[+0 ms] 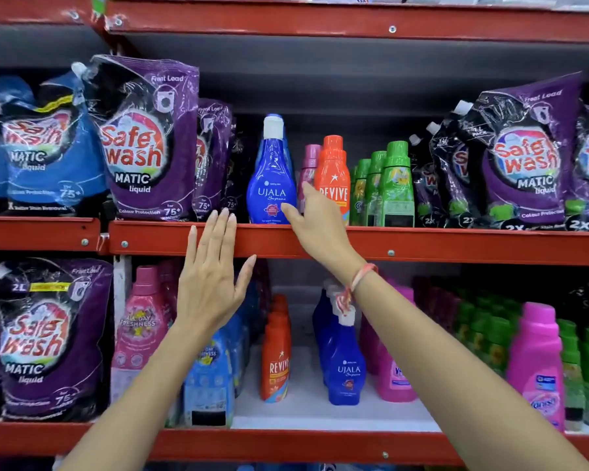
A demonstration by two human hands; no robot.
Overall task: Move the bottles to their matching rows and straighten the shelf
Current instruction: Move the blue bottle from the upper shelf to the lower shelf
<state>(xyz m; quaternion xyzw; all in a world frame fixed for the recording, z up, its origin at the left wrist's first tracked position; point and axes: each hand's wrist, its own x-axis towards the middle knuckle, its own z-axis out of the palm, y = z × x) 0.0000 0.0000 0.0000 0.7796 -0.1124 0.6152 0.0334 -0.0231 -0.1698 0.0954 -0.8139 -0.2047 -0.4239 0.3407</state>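
Blue Ujala bottle [271,178] upright at the front edge of the upper shelf [422,244], white cap on top. Just right of it, small pink bottle [308,171], then orange Revive bottle [332,175], then green bottles [397,188]. Right hand [315,226] up between blue and pink, fingers spread, thumb tip against the blue bottle's lower side, forefinger on the pink one, nothing gripped. Left hand [211,277] flat and open, fingertips at the shelf lip just left of the blue bottle, holding nothing. Purple Safewash pouches [143,141] further left. Below the wrists, more orange, blue and pink bottles on the lower shelf [303,396].
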